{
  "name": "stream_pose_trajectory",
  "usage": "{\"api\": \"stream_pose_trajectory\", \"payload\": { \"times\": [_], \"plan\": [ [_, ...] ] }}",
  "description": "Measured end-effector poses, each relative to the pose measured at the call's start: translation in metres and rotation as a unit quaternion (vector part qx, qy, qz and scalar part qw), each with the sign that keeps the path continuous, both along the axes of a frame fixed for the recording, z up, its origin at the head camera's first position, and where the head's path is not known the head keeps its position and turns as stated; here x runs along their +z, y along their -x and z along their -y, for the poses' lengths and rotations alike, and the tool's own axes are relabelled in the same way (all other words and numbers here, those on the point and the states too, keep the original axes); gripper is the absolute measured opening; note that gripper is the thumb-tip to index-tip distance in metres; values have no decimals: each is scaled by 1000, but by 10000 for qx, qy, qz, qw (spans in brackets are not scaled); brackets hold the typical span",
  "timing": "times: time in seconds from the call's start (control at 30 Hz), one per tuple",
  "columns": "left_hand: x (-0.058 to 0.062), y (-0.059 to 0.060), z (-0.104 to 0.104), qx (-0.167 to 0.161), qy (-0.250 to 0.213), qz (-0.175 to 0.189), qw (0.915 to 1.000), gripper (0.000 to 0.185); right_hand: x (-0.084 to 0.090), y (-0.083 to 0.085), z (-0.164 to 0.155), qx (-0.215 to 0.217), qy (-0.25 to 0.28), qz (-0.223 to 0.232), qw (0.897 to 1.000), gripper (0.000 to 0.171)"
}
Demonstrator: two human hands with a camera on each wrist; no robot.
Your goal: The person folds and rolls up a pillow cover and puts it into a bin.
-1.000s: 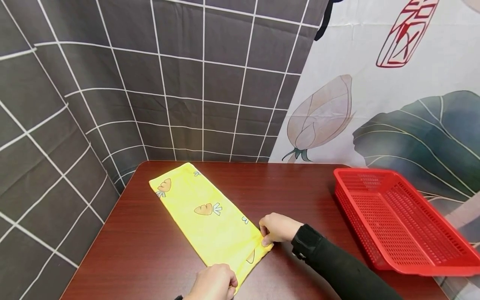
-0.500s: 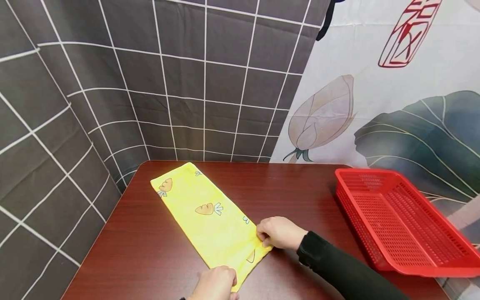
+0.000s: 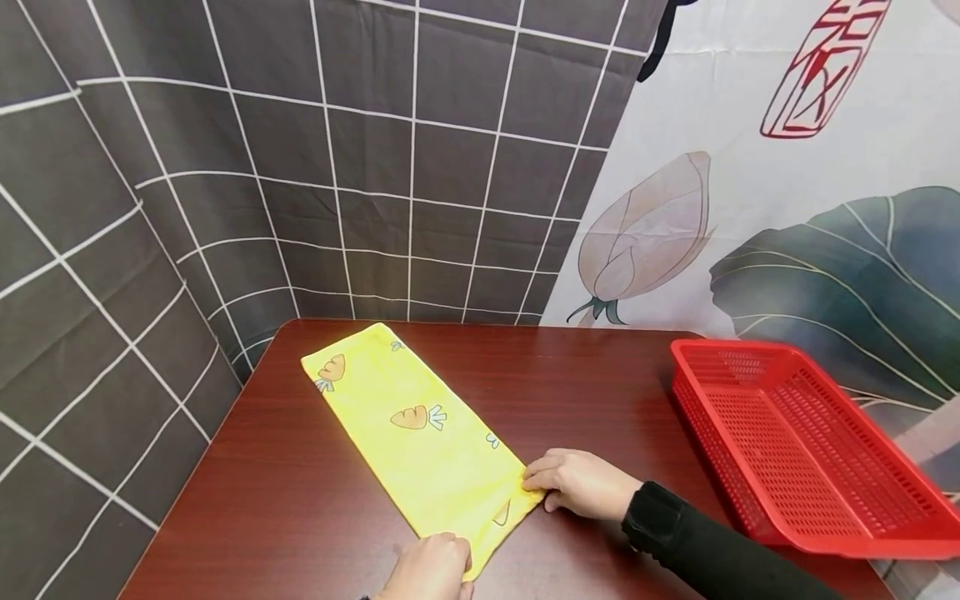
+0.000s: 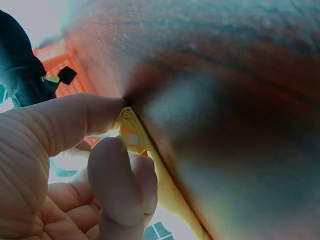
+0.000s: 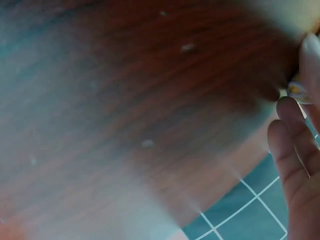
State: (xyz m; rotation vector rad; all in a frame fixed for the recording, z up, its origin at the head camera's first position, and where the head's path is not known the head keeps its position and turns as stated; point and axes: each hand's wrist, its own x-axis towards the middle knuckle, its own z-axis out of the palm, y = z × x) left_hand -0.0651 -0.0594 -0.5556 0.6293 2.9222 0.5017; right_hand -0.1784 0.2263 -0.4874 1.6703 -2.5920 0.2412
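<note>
A folded yellow cloth (image 3: 420,450) with a carrot print lies flat and slanting across the dark red table (image 3: 285,492). Its near end is turned over into a narrow band. At the near left corner, my left hand (image 3: 431,567) pinches the band; the left wrist view has the cloth's layered edge (image 4: 131,131) between thumb and curled fingers. My right hand (image 3: 585,483) holds the right corner of that band, fingers on top and thumb at the near edge. Only a sliver of the cloth (image 5: 296,91) shows between the right hand's fingers in the right wrist view.
A red plastic basket (image 3: 802,450) stands at the table's right side. Behind the table hang a grey curtain with white grid lines (image 3: 450,167) and a white flower-print sheet (image 3: 660,125).
My right hand has shifted a little to the right and nearer, its fingers lying straighter over the corner. My left hand stays at its corner, and the cloth has barely moved.
</note>
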Motion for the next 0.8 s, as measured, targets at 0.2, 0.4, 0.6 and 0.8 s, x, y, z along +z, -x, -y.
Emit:
{"api": "stream_pose_trajectory", "payload": {
  "times": [0.2, 0.4, 0.6, 0.8],
  "plan": [
    [-2, 0, -1, -11, 19, -207, 9998, 26, -5, 2, 1, 129, 212, -624, 9977, 36],
    [12, -5, -3, -172, -220, -428, 9987, 29, -3, -1, 3, 63, 254, -533, 9982, 33],
    [8, 1, 1, 359, -210, 207, 9989, 21, -3, -3, 4, -1, 230, -431, 9988, 32],
    [-6, 9, 11, 288, -484, 445, 9974, 8, -4, -3, 4, 2, 241, -430, 9988, 32]
  ]
}}
